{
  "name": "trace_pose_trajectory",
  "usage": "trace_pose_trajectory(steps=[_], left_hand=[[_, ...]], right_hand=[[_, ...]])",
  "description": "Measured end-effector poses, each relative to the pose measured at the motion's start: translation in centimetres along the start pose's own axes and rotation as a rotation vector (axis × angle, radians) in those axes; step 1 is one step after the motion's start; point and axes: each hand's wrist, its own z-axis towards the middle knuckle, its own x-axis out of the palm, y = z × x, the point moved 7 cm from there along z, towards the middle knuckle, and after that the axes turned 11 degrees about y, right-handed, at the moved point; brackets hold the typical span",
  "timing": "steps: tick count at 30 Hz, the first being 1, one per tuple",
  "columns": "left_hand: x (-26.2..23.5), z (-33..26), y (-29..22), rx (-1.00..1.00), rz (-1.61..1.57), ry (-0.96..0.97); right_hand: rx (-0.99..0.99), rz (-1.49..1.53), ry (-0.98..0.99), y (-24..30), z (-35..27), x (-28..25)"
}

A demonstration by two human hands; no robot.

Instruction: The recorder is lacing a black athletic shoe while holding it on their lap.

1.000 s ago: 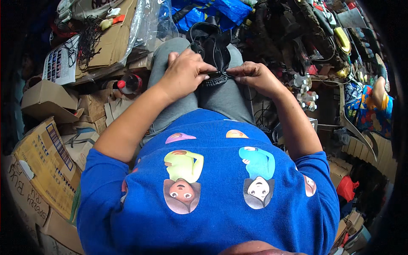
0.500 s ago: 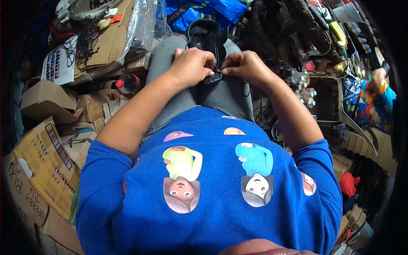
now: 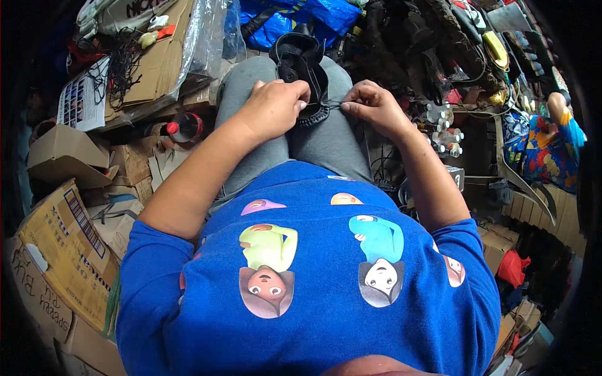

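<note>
A black shoe (image 3: 320,78) lies across my grey-trousered thighs, its opening away from me and its ridged, stitched-looking toe edge near me. My left hand (image 3: 274,111) is closed at the left side of the toe, fingers curled against it. Just right of the shoe, my right hand (image 3: 375,109) pinches a thin dark thread (image 3: 334,103) between thumb and fingertips. That thread runs taut from the toe to the right hand. Whether the left fingers hold a tool or thread is hidden.
A bottle of dark drink with a red cap (image 3: 185,128) and cardboard boxes (image 3: 66,156) are at left. Clear plastic bottles (image 3: 446,135) stand at right, near a curved blade-like piece (image 3: 533,194). Blue plastic sheeting (image 3: 320,22) lies beyond my knees. Another person's arm (image 3: 558,109) shows at far right.
My right hand has moved a little right, away from the shoe, drawing the thread out. My left hand has shifted slightly left and stays at the toe.
</note>
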Motion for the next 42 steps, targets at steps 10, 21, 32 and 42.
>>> trace_pose_trajectory(steps=[10, 21, 32, 42], left_hand=[[0.3, 0.7, -0.6, 0.145, 0.113, -0.001], [0.5, 0.5, -0.9, 0.165, 0.232, -0.021], [-3.3, -6.8, 3.5, 0.173, 0.487, -0.216], [-6.0, -4.6, -4.8, 0.7, -1.013, -0.119]], right_hand=[[0.013, 0.255, -0.007, 1.6, -2.7, -3.4], [-0.196, -1.02, -0.001, 8.1, -0.1, -0.8], [-0.148, -1.162, 0.108, 1.9, -1.2, -2.8], [-0.438, 0.953, -0.033, 8.1, 2.6, -2.1]])
